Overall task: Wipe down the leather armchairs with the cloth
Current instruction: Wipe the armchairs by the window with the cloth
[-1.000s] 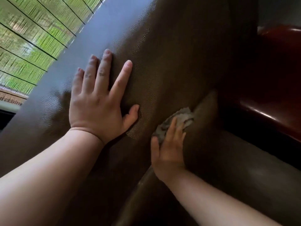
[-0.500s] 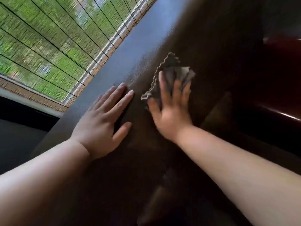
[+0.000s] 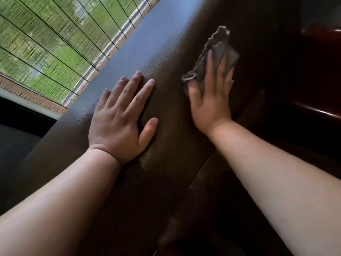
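A dark brown leather armchair back (image 3: 166,58) fills the middle of the view, its top edge catching pale light. My left hand (image 3: 120,119) lies flat on the leather with fingers spread. To its right, my right hand (image 3: 210,97) presses a grey cloth (image 3: 217,47) against the chair back with straight fingers. The cloth's scalloped edge sticks out beyond the fingertips, and a fold curls over near my thumb.
A window with a bamboo blind (image 3: 55,43) runs along the upper left, behind the chair. A reddish polished wooden armrest (image 3: 317,108) shows at the right edge. The seat area below is dark.
My right hand has slid the cloth up the chair back from the low crease to near the top. My left hand stays flat on the leather; the camera has shifted.
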Motion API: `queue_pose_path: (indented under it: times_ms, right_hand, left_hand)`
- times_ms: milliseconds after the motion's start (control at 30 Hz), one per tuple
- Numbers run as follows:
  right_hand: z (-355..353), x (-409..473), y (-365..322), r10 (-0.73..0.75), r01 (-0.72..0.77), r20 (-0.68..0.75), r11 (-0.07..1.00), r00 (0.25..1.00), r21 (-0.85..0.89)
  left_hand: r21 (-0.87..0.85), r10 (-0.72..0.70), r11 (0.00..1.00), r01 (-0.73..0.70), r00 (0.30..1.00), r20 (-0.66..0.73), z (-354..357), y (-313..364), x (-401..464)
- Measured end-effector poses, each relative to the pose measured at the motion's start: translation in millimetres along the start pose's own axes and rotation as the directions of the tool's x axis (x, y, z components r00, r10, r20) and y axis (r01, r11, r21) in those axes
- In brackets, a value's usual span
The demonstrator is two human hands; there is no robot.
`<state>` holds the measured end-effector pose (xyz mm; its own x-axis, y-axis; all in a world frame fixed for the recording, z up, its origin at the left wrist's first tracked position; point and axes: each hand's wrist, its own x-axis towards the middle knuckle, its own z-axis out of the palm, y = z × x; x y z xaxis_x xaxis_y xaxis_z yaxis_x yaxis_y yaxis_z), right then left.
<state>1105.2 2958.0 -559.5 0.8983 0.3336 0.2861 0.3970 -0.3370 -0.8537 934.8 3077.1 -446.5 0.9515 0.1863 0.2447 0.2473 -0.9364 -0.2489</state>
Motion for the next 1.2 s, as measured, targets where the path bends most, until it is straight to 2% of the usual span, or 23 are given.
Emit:
queue_pose_path:
  times_ms: [33,100,167,233,267,300,367,400,467,500,567,633,700,767,800,833,900,933,967,1033,1100,1133,1200]
  right_hand:
    - [2,12,4,0.113,-0.11,-0.06,0.993,0.992,0.051]
    - [18,-24,-9,0.221,-0.207,-0.079,0.966,0.972,0.152]
    - [37,-119,-40,0.128,-0.145,0.108,0.974,0.986,0.174]
    - [36,-213,-62,0.0,-0.045,0.348,0.992,0.937,0.12]
    - [36,-229,-52,-0.023,0.001,0.35,0.998,0.936,0.064]
    - [37,-212,-33,-0.015,0.001,0.327,0.999,0.945,0.043]
    - [32,-134,3,0.189,-0.195,0.209,0.981,0.959,0.006]
    - [27,-95,23,0.304,-0.306,0.119,0.952,0.945,-0.003]
    - [21,-56,43,0.447,-0.45,0.087,0.893,0.89,0.023]
    - [20,-65,34,0.437,-0.445,0.125,0.894,0.891,0.05]
    - [21,-120,-9,0.228,-0.263,0.288,0.96,0.93,0.091]
    - [15,-175,-48,-0.004,-0.057,0.474,0.992,0.881,0.116]
    - [19,-170,-38,-0.058,0.041,0.469,0.998,0.882,0.046]
    - [30,-128,5,-0.01,0.03,0.261,0.997,0.965,-0.07]
    - [32,-105,31,0.1,-0.085,0.143,0.99,0.985,-0.111]
    - [32,-89,58,0.258,-0.249,0.06,0.96,0.964,-0.126]
    - [33,-95,72,0.509,-0.504,0.079,0.86,0.857,-0.08]
    - [38,-117,61,0.522,-0.517,0.121,0.853,0.844,-0.075]
    - [43,-150,43,0.454,-0.443,0.189,0.891,0.871,-0.096]
    - [42,-230,14,0.229,-0.196,0.419,0.973,0.878,-0.121]
    - [33,-252,21,0.111,-0.024,0.48,0.983,0.87,-0.184]
    - [31,-232,36,0.133,-0.046,0.461,0.98,0.877,-0.194]
    - [27,-169,66,0.283,-0.22,0.343,0.953,0.896,-0.21]
  left_hand:
    - [0.007,-0.005,1.0,0.005,1.0,-0.008,1,0,0]
    - [0.016,-0.011,1.0,0.011,1.0,-0.017,2,1,-1]
    - [0.016,-0.02,1.0,0.021,1.0,-0.02,1,3,-1]
    - [0.018,-0.02,1.0,0.02,1.0,-0.021,1,4,-1]
    - [0.015,-0.02,1.0,0.02,1.0,-0.021,2,4,-2]
    - [0.013,-0.022,1.0,0.023,0.999,-0.027,2,4,-3]
    - [0.024,-0.021,0.999,0.022,0.999,-0.034,3,3,-3]
    - [0.03,-0.025,0.999,0.026,0.999,-0.032,3,3,-2]
    - [0.031,-0.041,0.999,0.042,0.999,-0.023,5,4,-1]
    - [0.031,-0.043,0.999,0.044,0.999,-0.021,5,4,-1]
    - [0.036,-0.04,0.999,0.04,0.999,-0.02,3,3,-2]
    - [0.044,-0.026,0.999,0.026,1.0,-0.005,1,1,-2]
    - [0.039,-0.023,0.999,0.022,1.0,0.01,0,2,-1]
    - [0.037,-0.024,0.999,0.024,1.0,-0.002,4,2,0]
    - [0.036,-0.029,0.999,0.029,1.0,-0.01,5,1,-1]
    - [0.033,-0.034,0.999,0.035,0.999,-0.018,5,0,-3]
    - [0.048,-0.039,0.998,0.04,0.999,-0.022,3,0,-6]
    - [0.061,-0.047,0.997,0.047,0.999,-0.007,2,2,-5]
    - [0.061,-0.056,0.997,0.055,0.998,0.015,0,5,-3]
    - [0.018,-0.095,0.995,0.094,0.993,0.066,-9,9,-6]
    - [0.01,-0.09,0.996,0.089,0.983,0.16,-25,0,-34]
    - [0.038,-0.044,0.999,0.037,0.977,0.208,-35,-7,-59]
    - [0.098,0.063,0.991,-0.09,0.967,0.248,-49,-21,-115]
